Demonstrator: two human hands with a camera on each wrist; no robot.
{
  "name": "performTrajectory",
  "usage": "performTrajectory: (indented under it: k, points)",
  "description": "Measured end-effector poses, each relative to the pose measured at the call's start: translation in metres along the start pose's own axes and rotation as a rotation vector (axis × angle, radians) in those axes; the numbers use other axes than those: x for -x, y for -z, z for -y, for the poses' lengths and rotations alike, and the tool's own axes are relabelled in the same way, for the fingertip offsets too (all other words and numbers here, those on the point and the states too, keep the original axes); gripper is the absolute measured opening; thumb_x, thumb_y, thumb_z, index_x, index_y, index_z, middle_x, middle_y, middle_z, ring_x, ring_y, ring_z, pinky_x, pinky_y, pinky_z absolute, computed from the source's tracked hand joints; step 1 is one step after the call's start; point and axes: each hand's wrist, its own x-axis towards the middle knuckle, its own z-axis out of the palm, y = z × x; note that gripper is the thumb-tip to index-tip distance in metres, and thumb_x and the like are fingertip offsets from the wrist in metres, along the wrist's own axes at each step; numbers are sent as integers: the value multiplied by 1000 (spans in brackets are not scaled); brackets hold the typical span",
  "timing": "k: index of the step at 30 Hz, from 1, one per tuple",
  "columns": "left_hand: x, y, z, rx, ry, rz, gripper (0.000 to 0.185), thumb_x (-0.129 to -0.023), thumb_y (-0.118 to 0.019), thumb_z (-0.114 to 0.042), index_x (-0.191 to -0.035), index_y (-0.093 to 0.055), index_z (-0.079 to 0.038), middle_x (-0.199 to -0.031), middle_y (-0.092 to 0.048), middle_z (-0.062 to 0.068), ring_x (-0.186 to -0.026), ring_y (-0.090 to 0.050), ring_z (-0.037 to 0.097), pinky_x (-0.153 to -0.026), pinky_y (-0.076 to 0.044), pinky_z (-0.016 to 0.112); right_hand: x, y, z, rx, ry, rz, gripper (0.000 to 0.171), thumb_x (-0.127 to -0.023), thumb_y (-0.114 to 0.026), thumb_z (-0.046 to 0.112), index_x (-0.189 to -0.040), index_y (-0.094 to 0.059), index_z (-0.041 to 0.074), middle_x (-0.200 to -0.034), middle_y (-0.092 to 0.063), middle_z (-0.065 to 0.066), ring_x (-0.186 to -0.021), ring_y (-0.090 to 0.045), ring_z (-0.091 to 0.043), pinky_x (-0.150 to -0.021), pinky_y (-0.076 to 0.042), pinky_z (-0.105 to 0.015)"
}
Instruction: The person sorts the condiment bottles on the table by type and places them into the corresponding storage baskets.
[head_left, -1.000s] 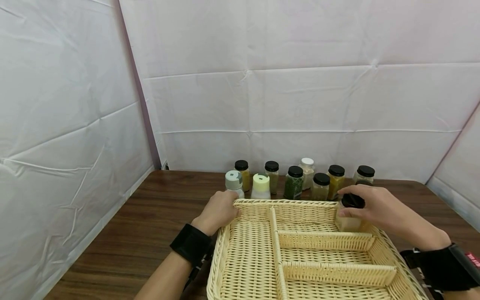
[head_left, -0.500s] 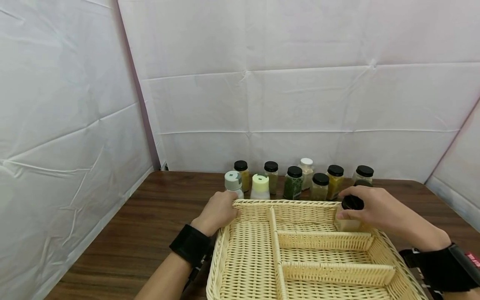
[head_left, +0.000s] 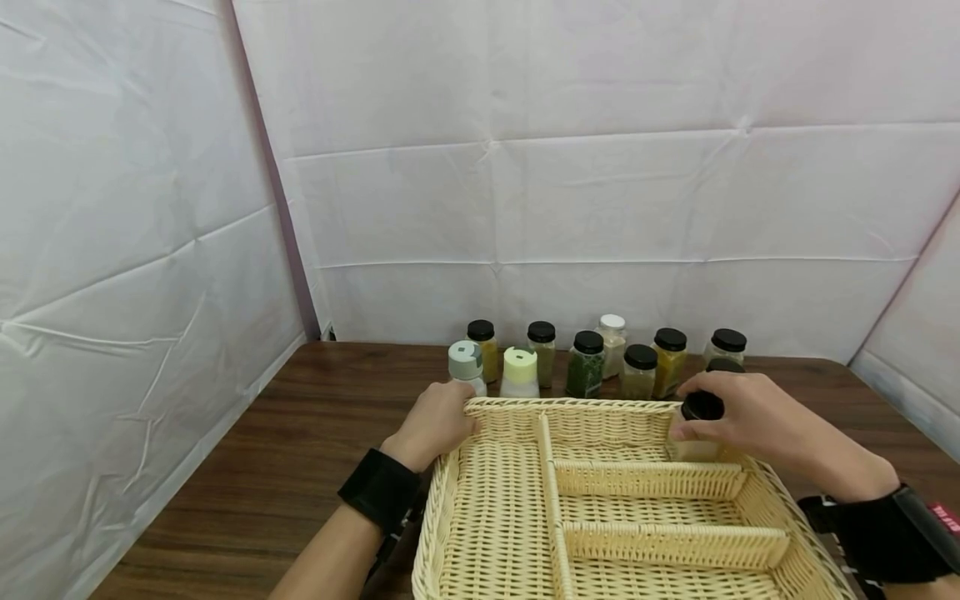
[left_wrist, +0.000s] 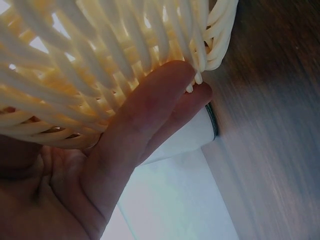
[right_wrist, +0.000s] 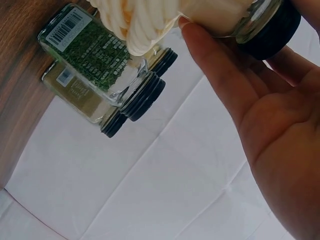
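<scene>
Gripping jar (head_left: pixel 693 451) inside basket (head_left: pixel 498 517), one o'clock: right hand (head_left: pixel 750 412), fingers clamped round jar. Left hand (head_left: pixel 441 421), fingers clamped on basket, ten o'clock. Other jars (head_left: pixel 585 367) beyond, twelve o'clock.

Over in the far-right corner of the basket (head_left: pixel 495 517), the black-lidded jar (head_left: pixel 693 452) has slipped slightly downward or nearer, I can't tell which, under the right hand (head_left: pixel 750 417), and the thumb (head_left: pixel 693 430) has edged a little leftward along with it.

head view downward, wrist closeups, basket (head_left: pixel 495 508) shared
</scene>
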Motion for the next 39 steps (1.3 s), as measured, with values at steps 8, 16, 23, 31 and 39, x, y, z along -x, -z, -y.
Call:
performTrajectory:
  k: [8,16,23,31,39]
  points:
    - [-1,0,1,2,5,5,10,-92,-78,0,-100,-72,-2,-83,-63,6,-68,-54,17,-68,-48,34,1,2,1,-18,-31,39,60,-91,-83,48,-126,-72,1,-121,-72,-17,-108,-69,-44,-85,-56,-58]
    - [-1,-1,2,-4,15,0,13,-92,-79,-1,-103,-74,-2,-88,-68,7,-71,-57,16,-71,-51,35,2,5,6,-48,-55,36,57,-95,-77,53,-126,-72,5,-108,-71,-4,-89,-66,-22,-76,-53,-45]
    - [0,0,0,-1,11,4,13,-92,-79,-1,-103,-74,-1,-90,-68,8,-72,-57,17,-70,-50,34,6,6,9,-99,-58,43,56,-100,-70,53,-131,-69,7,-112,-67,1,-96,-62,-17,-86,-50,-43]
    - [0,0,0,7,16,7,13,-92,-79,-2,-103,-73,-2,-88,-68,8,-72,-58,17,-70,-51,35,5,11,11,-117,-74,42,46,-104,-65,51,-127,-70,12,-107,-67,5,-96,-64,-16,-84,-52,-43]
    - [0,0,1,18,4,13,8,-93,-78,0,-99,-74,-3,-80,-63,4,-65,-52,17,-67,-46,33,8,20,0,-97,-85,-55,39,-109,-61,43,-127,-72,10,-116,-71,-6,-104,-69,-30,-86,-55,-52]
